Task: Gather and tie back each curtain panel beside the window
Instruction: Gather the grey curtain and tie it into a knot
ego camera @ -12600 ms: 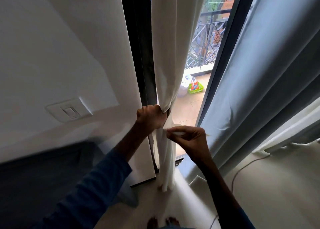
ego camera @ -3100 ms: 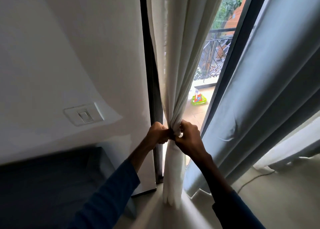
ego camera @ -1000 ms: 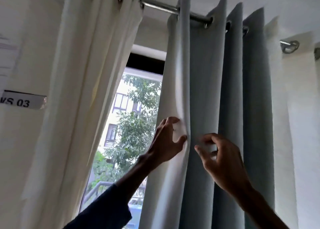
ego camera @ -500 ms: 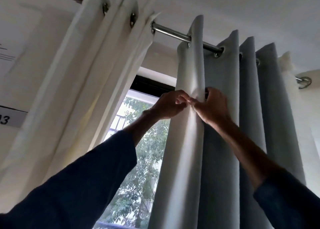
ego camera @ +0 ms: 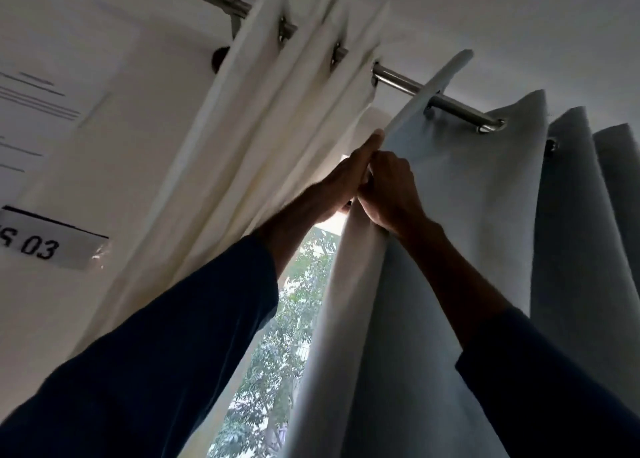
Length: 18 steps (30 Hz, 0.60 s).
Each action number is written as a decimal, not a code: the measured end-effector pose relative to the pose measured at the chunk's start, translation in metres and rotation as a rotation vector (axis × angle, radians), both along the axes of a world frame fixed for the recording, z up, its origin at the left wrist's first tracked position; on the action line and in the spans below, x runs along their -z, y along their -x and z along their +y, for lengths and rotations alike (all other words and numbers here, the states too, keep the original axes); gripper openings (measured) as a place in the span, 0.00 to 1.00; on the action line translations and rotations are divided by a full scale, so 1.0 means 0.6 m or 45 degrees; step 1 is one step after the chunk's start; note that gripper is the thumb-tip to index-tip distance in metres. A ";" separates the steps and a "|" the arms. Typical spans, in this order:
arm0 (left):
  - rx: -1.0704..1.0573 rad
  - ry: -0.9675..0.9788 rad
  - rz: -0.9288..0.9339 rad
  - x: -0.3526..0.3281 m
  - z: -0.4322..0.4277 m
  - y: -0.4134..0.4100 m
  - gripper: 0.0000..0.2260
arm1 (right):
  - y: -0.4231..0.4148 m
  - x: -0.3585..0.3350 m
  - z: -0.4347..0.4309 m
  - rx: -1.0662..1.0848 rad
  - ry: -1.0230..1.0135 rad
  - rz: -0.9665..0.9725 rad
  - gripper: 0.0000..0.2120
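Observation:
I look up at a metal curtain rod (ego camera: 405,84). A cream curtain panel (ego camera: 263,138) hangs bunched at the left. A grey-blue curtain panel (ego camera: 485,215) hangs in folds at the right. Both arms reach up high. My left hand (ego camera: 341,183) pinches the leading edge of the grey-blue panel, thumb pointing up. My right hand (ego camera: 389,190) is closed on the same edge fold, touching the left hand. The fabric below the hands is pulled into a narrow pleat.
A white wall at the left carries a label reading "03" (ego camera: 41,246) and a printed sheet (ego camera: 38,100). Trees show through the window gap (ego camera: 277,371) between the two panels. The white ceiling is just above the rod.
Both hands have moved higher and leftwards along the grey-blue panel's edge, closer to the rod. The view has tilted further up. Earlier, the hands were down low at the gathered cream panel.

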<state>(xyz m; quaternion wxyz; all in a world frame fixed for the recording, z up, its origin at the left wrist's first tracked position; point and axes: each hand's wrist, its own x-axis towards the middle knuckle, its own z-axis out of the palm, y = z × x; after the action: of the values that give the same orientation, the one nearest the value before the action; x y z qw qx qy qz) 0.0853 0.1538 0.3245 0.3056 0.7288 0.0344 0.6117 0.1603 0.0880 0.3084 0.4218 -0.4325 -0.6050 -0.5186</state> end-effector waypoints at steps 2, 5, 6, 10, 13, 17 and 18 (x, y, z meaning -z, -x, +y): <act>0.001 0.035 0.060 -0.004 -0.010 0.015 0.38 | 0.005 0.002 -0.003 -0.039 0.034 -0.103 0.11; -0.117 0.037 0.200 -0.003 -0.035 0.016 0.27 | -0.028 0.011 -0.025 -0.041 0.126 -0.134 0.09; -0.189 0.036 0.171 -0.002 -0.044 0.012 0.23 | -0.042 0.017 -0.034 -0.013 0.162 -0.125 0.08; -0.625 -0.099 0.007 0.011 -0.093 -0.018 0.13 | -0.115 0.050 -0.089 -0.021 0.404 -0.070 0.11; -0.811 -0.225 0.053 0.014 -0.107 -0.027 0.16 | -0.186 0.068 -0.138 -0.030 0.057 0.060 0.11; -0.862 -0.318 0.143 0.014 -0.124 -0.054 0.14 | -0.272 0.055 -0.174 0.069 -0.271 0.366 0.31; -0.848 -0.320 0.157 0.014 -0.130 -0.058 0.13 | -0.283 0.048 -0.178 0.048 -0.211 0.517 0.36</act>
<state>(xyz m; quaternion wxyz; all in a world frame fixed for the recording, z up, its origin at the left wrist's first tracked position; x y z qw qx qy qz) 0.1204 0.0757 0.3162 -0.0051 0.7452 0.2127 0.6320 0.3302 -0.0189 0.2795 0.5593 -0.5031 -0.4547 -0.4768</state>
